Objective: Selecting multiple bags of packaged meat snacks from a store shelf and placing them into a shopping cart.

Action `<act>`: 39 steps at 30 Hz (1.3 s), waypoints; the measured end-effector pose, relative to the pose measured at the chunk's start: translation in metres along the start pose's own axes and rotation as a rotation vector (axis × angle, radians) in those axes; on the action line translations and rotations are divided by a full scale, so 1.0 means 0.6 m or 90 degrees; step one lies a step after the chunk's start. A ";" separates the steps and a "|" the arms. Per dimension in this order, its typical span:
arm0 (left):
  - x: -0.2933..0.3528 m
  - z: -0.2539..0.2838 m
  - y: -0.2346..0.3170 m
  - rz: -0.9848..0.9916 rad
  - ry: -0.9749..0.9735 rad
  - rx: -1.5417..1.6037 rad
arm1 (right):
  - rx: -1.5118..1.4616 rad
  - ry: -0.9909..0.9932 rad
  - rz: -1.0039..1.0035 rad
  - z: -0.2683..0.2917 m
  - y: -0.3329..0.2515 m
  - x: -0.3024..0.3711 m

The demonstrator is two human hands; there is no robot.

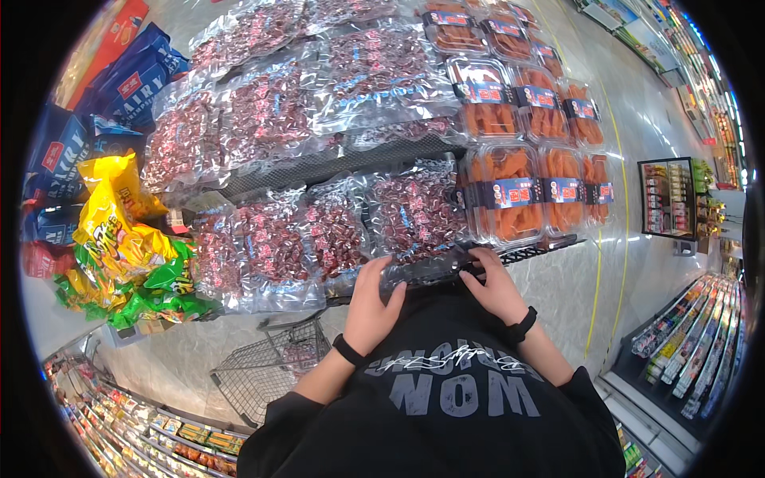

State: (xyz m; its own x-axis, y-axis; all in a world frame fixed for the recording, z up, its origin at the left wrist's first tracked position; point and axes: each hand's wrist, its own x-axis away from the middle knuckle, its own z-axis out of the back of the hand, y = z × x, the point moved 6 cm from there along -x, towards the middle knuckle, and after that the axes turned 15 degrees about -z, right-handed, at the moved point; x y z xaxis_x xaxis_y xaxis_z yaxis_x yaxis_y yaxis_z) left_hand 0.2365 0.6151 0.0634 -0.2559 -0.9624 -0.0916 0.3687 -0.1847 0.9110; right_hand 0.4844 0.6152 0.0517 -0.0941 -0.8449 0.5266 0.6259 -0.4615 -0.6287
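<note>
The bag of dried fruit (pixel 418 209) is lying at the front of the display stand (pixel 543 247), probably weighty, pliable and slippery, best supported underneath. The left hand (pixel 373 301) and right hand (pixel 497 290) are gripping its near edge, beside plastic tubs (pixel 510 191).

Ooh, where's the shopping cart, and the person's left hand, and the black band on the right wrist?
Shopping cart (pixel 253 368): head view, on its wire side.
Left hand (pixel 372 305): head view, on its back.
Black band (pixel 523 324): head view, on its strap.
</note>
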 end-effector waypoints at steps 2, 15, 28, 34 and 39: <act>0.038 -0.023 -0.026 0.086 0.068 0.117 | -0.040 -0.017 -0.025 0.004 0.003 0.000; 0.127 -0.080 -0.069 0.459 0.041 0.359 | 0.175 -0.019 0.216 -0.003 -0.001 0.013; 0.106 -0.055 -0.054 0.376 -0.012 0.034 | 0.174 0.052 0.185 -0.004 -0.013 0.015; 0.066 -0.031 -0.058 0.393 -0.153 -0.060 | 0.265 0.093 0.128 -0.029 -0.022 -0.010; 0.070 -0.042 -0.083 0.407 -0.208 0.031 | 0.295 0.104 0.077 -0.041 -0.031 -0.023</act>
State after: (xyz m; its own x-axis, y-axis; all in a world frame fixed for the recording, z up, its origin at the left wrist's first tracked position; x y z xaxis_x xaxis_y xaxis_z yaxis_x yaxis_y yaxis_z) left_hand 0.2299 0.5791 0.0043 -0.2603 -0.7691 0.5837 0.4975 0.4113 0.7638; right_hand 0.4550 0.6285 0.0419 -0.0956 -0.9333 0.3462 0.9142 -0.2199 -0.3405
